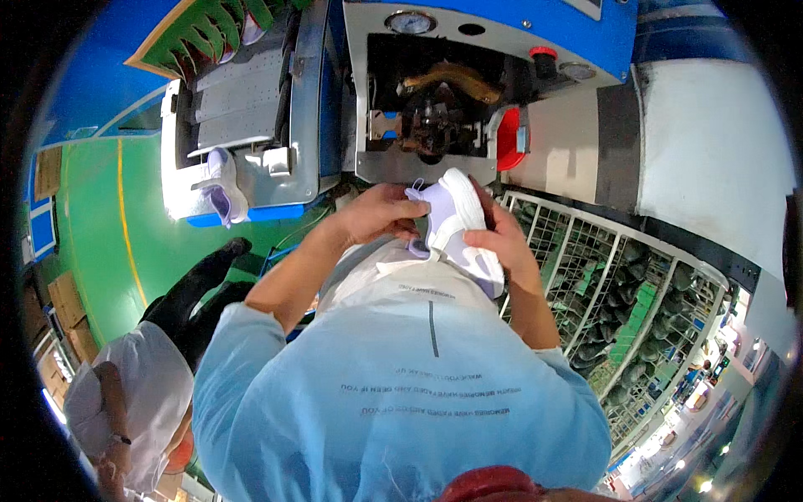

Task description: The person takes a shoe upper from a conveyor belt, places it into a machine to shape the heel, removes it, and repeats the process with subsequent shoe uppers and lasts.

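Observation:
Close in front of my body is a lavender and white sneaker (452,219), tilted on its side with its white sole facing right. My right hand (502,237) grips it around the sole, thumb lying across the side. My left hand (381,214) is closed at the shoe's opening, its fingers pinched by the laces and collar; which part they hold is hidden. Just beyond the shoe stands a blue and grey machine (493,38) with a dark open bay full of metal parts.
A second lavender and white sneaker (220,188) rests at the near end of a conveyor (238,109) on the left. Green strips (205,38) hang over its far end. A wire rack (619,293) of dark shoe lasts stands to the right. Another person (138,393) is at the lower left.

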Demonstrator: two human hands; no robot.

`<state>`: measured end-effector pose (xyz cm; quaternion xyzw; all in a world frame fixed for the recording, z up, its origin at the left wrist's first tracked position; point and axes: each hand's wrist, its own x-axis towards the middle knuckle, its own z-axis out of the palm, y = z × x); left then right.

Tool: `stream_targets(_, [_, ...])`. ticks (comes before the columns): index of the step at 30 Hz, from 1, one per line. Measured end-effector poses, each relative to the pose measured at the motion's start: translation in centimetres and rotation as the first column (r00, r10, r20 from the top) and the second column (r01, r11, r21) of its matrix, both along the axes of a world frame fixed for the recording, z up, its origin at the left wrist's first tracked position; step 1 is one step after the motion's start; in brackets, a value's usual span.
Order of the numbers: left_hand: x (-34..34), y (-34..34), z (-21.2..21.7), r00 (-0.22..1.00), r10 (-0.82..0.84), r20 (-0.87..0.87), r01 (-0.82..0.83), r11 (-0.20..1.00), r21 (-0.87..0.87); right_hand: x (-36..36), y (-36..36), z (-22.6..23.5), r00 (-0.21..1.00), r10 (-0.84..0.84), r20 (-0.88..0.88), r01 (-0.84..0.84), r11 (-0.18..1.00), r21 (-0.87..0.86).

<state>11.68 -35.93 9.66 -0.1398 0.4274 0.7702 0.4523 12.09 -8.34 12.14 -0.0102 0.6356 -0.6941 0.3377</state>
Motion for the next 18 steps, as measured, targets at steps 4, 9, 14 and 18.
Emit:
stream_targets(4, [0.9, 1.0, 0.5, 0.983, 0.168, 0.079, -0.162, 0.984, -0.075, 0.0, -1.8, 0.5, 0.967, -0.159, 0.197, 0.177, 0.981, -0.076])
stream_targets(9, [3.2, 3.0, 0.6, 0.870, 0.301, -0.391, -0.423, 0.863, -0.276, 0.3, -2.6, 0.3, 0.965, -0.250, 0.078, 0.258, 0.958, -0.123])
stream_targets(14, [2.9, 3.0, 2.0, 0.869, 0.295, -0.398, -0.390, 0.903, -0.182, -0.2, -0.2, -2.5, 0.863, -0.454, 0.223, 0.490, 0.859, -0.148])
stream_targets(18, [2.8, 3.4, 1.7, 0.925, -0.028, -0.379, -0.090, 0.953, -0.289, -3.4, -0.2, -4.0, 0.841, -0.531, 0.101, 0.537, 0.843, -0.043])
